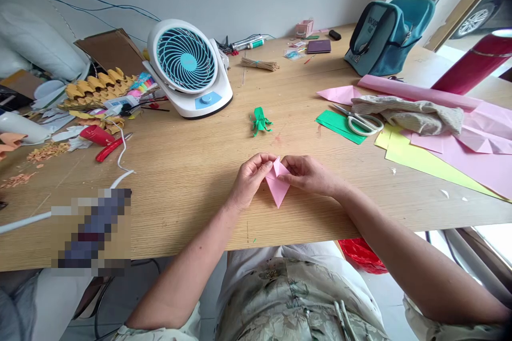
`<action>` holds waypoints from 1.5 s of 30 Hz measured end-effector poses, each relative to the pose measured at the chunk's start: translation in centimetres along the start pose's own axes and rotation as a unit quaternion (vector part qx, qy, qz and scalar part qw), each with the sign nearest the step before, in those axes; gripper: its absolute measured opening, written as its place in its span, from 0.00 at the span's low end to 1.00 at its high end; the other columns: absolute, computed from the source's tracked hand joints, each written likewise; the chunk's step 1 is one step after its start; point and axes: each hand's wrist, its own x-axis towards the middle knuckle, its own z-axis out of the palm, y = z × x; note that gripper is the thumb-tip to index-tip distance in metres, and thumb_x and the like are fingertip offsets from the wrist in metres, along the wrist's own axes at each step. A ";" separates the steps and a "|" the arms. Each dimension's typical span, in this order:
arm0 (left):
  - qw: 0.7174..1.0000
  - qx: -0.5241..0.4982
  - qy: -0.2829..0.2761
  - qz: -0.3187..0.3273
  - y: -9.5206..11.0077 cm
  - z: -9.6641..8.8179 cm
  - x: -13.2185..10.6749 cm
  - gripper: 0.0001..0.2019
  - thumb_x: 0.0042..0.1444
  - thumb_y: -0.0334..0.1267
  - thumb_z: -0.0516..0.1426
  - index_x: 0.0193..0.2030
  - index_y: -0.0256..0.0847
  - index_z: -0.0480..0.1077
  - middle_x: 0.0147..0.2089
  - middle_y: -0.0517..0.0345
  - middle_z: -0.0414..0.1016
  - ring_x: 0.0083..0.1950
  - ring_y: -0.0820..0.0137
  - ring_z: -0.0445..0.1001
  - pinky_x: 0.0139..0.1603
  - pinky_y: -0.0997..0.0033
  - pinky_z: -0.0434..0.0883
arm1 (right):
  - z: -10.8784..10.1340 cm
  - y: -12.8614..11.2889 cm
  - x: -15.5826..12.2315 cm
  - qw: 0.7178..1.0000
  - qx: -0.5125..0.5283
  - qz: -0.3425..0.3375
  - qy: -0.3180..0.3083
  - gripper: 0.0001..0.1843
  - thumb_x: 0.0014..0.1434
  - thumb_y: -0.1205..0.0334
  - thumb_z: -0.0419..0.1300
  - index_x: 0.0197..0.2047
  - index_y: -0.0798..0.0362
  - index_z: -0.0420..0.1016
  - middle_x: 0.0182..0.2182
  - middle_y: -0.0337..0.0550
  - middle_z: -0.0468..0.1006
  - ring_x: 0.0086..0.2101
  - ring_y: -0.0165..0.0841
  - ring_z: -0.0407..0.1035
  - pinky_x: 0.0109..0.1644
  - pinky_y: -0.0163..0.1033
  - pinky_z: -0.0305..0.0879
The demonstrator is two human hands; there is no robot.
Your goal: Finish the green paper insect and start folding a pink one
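Note:
A small folded piece of pink paper [278, 192] is held between both hands near the table's front edge, with a point facing me and a narrow flap standing up at the top. My left hand [253, 176] pinches its left side between thumb and fingers. On the right side, my right hand [306, 175] grips it the same way, thumb pressed on the paper. Just beyond my hands lies a green folded-paper insect [260, 121] with thin legs. Both sets of fingertips partly cover the pink paper's upper edges.
A white fan [186, 64] stands at the back left. To the right are scissors [364, 123], green paper [340, 127], yellow paper [424, 162], pink sheets [476, 165], a grey cloth [412, 113], a teal bag [388, 37] and a red flask [472, 64]. Red-handled pliers [110, 150] lie left.

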 end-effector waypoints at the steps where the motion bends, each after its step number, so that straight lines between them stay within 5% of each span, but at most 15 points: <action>1: 1.000 -0.003 -0.002 -0.004 0.0 0.0 0.0 0.16 0.55 0.48 0.65 0.43 0.38 0.74 0.35 0.60 0.73 0.33 0.75 0.67 0.35 0.78 0.66 | 0.0 0.0 0.0 1.000 -0.004 0.001 0.000 0.11 0.61 0.56 0.60 0.34 0.55 0.68 0.26 0.35 0.65 0.27 0.27 0.57 0.29 0.33 0.54; 11: 0.997 -0.045 -0.066 -0.024 0.1 -0.3 0.1 0.14 0.57 0.45 0.64 0.48 0.42 0.77 0.43 0.57 0.76 0.43 0.72 0.71 0.44 0.75 0.67 | -0.3 -0.6 -0.1 0.999 0.027 0.002 -0.034 0.15 0.63 0.51 0.57 0.32 0.55 0.66 0.26 0.35 0.61 0.26 0.27 0.54 0.29 0.35 0.51; 23: 0.997 0.054 -0.020 0.045 -0.1 -0.2 0.3 0.11 0.56 0.40 0.62 0.44 0.38 0.75 0.44 0.55 0.77 0.44 0.70 0.73 0.47 0.72 0.68 | -0.4 -1.1 -0.1 0.993 0.099 0.035 -0.044 0.24 0.61 0.40 0.59 0.33 0.56 0.70 0.26 0.36 0.65 0.27 0.27 0.57 0.30 0.35 0.51; 37: 0.985 0.139 -0.041 0.099 -0.2 -0.3 0.3 0.12 0.60 0.35 0.57 0.51 0.39 0.72 0.40 0.56 0.71 0.40 0.72 0.72 0.40 0.76 0.70 | -0.6 -0.5 0.0 0.993 0.095 0.072 -0.005 0.16 0.57 0.50 0.61 0.37 0.56 0.71 0.28 0.39 0.70 0.28 0.29 0.61 0.30 0.35 0.55; 45: 0.922 0.301 -0.055 0.240 1.3 -0.6 0.2 0.06 0.63 0.34 0.57 0.42 0.41 0.75 0.42 0.54 0.72 0.41 0.71 0.73 0.39 0.74 0.70 | -1.0 -0.9 -0.3 0.991 0.103 0.087 0.001 0.22 0.55 0.42 0.62 0.36 0.56 0.72 0.28 0.41 0.72 0.27 0.30 0.63 0.28 0.34 0.55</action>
